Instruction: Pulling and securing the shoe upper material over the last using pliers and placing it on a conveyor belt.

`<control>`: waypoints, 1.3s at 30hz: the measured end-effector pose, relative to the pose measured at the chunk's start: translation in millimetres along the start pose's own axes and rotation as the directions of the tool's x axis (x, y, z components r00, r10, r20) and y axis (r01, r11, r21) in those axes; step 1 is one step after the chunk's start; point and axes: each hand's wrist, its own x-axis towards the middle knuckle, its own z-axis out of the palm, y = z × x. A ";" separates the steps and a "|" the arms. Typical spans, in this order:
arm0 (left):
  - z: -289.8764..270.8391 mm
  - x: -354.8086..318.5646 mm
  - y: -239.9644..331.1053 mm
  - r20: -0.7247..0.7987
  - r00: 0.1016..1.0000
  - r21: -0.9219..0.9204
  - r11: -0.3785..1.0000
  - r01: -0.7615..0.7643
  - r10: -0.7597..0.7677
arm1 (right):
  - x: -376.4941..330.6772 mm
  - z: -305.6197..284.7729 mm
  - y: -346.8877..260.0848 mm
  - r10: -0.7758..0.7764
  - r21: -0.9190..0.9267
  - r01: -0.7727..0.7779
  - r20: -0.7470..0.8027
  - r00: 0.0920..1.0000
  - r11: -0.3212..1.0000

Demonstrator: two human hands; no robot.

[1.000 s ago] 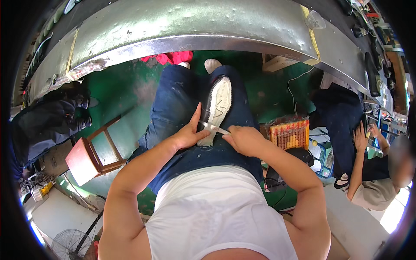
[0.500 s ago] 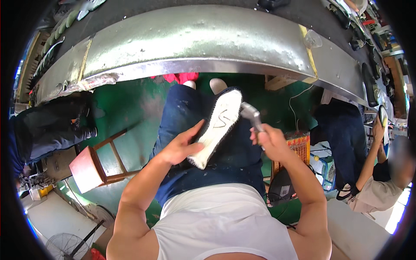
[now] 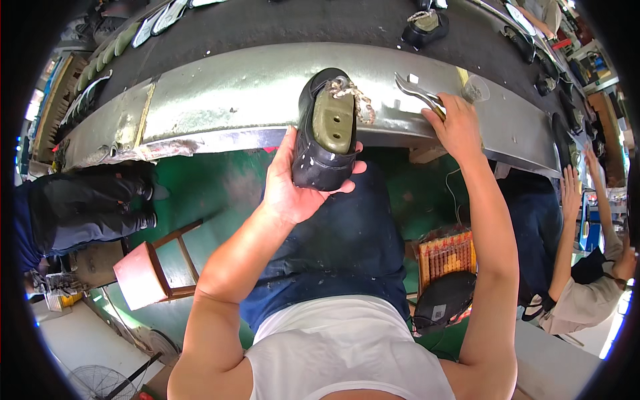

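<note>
A black shoe [image 3: 323,172] rests in my left hand [image 3: 290,183], whose fingers curl round its near end. An olive-green shoe last [image 3: 328,123] with two holes fills the shoe, and a twisted cord [image 3: 361,103] hangs from the last's far end. The shoe is held at the near edge of the metal bench rim [image 3: 233,107], with its opening facing up. To the right, my right hand [image 3: 460,127] grips the handle of lasting pliers [image 3: 419,92]. The curved jaws of the pliers are over the metal rim; contact cannot be told.
Beyond the rim runs a dark conveyor belt [image 3: 280,30] with another lasted shoe [image 3: 425,28] and insoles [image 3: 170,17]. A small white block [image 3: 413,79] and a clear cup [image 3: 476,88] sit on the rim. A wooden stool [image 3: 143,273] stands left; a co-worker [image 3: 587,293] is at right.
The shoe has turned from white underside up to last side up and moved forward to the rim. My right hand has carried the pliers forward and right, over the metal.
</note>
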 end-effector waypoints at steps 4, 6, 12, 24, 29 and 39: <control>1.6 12.5 0.5 0.003 1.000 -0.070 0.997 -0.011 0.011 | 9.1 17.2 7.3 0.102 0.055 -0.101 -0.027 0.994 0.993; 3.4 20.6 2.8 -0.024 1.000 -0.093 0.996 -0.013 0.011 | 8.1 19.5 10.1 0.103 0.080 -0.100 -0.041 0.994 0.992; -2.7 71.6 34.3 -0.424 0.802 0.482 0.855 -0.193 0.420 | 12.8 18.1 9.5 0.136 0.120 -0.129 -0.052 0.989 0.984; -22.9 85.8 31.8 0.263 0.873 0.829 -0.560 0.014 0.411 | 11.4 21.5 9.5 0.131 0.117 -0.122 -0.072 0.989 0.986; -34.4 174.6 83.5 0.396 0.881 0.739 -0.660 -0.139 0.259 | 11.9 17.2 7.1 0.128 0.106 -0.121 -0.060 0.990 0.987; -30.9 346.5 121.5 0.058 0.998 0.585 -0.810 -0.029 0.007 | 16.5 11.3 6.5 0.176 0.151 -0.176 0.012 0.984 0.973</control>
